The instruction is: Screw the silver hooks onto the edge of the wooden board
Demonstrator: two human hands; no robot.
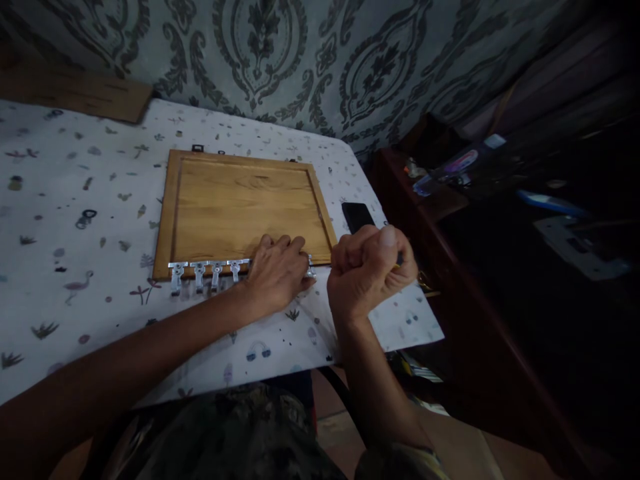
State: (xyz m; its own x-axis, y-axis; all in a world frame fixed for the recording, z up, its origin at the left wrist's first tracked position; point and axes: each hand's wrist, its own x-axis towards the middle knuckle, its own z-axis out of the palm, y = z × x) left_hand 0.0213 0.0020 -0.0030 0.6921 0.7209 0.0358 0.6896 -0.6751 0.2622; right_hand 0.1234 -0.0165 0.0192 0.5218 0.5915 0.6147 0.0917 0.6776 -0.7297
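Observation:
A wooden cabinet door panel (250,207) with a raised frame lies flat on the table. Several silver metal hinges (199,275) sit in a row along its near edge, their arms hanging towards me. My left hand (279,270) is bent over the right part of that edge, with the thumb against a hinge (311,271) that is mostly covered by the fingers. Just off the panel's near right corner, my right hand (373,270) is raised in a closed fist. A small dark and yellowish bit shows at its fingers; what it grips is mostly hidden.
A patterned white cloth covers the table (100,220). A black phone-like object (357,216) lies right of the panel. Cardboard (75,93) rests at the back left, and dark rings (86,219) lie to the left. A dark red furniture edge (480,293) borders the right.

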